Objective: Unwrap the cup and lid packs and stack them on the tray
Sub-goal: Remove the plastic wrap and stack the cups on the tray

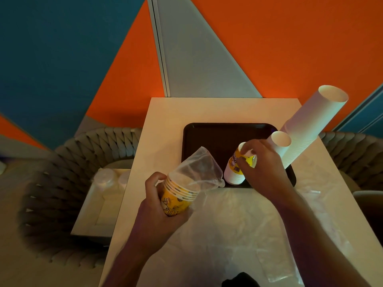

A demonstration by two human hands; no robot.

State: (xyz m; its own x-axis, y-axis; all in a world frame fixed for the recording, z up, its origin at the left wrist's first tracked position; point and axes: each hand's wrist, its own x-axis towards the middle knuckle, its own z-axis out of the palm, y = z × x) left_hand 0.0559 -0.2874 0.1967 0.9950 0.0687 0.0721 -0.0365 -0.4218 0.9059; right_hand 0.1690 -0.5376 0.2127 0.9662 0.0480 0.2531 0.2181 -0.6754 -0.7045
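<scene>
Left hand grips yellow cups, rims up-right; right hand pinches upright stack

Your right hand hides much of the yellow cup stack and the tray corner behind it. Print on left-hand cups partly covered, unreadable. Black object cut off at bottom edge. Box contents too blurred to tell.

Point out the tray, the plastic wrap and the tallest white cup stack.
tray (207, 139): head view, bare dark floor near its far left corner.
plastic wrap (199, 164): head view, loose clear sleeve above the yellow cups.
tallest white cup stack (310, 125): head view, middle of its side.
</scene>
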